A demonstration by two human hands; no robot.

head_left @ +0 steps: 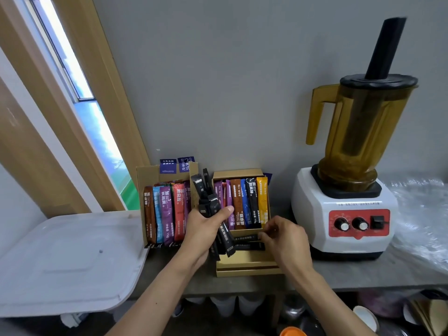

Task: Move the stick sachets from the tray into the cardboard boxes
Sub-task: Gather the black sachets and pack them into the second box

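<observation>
Left hand (206,226): fingers and thumb clamped round upright bundle of black stick sachets (206,197), between two cardboard boxes. Right hand (286,241): fingertips pinching flat black sachets (247,241) in front part of right box (244,265), near counter (363,272) front edge. Left box (148,175), holding coloured sachets (167,209), toward back edge. White tray (72,258) at left end.

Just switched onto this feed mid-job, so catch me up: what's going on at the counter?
A person is packing stick sachets. The left hand grips a bundle of black sachets between the left box and the right box. The right hand has its fingers pinching other black sachets lying crosswise in the right box's front part. Both boxes already hold rows of coloured sachets. The white tray sits at the left.
</observation>
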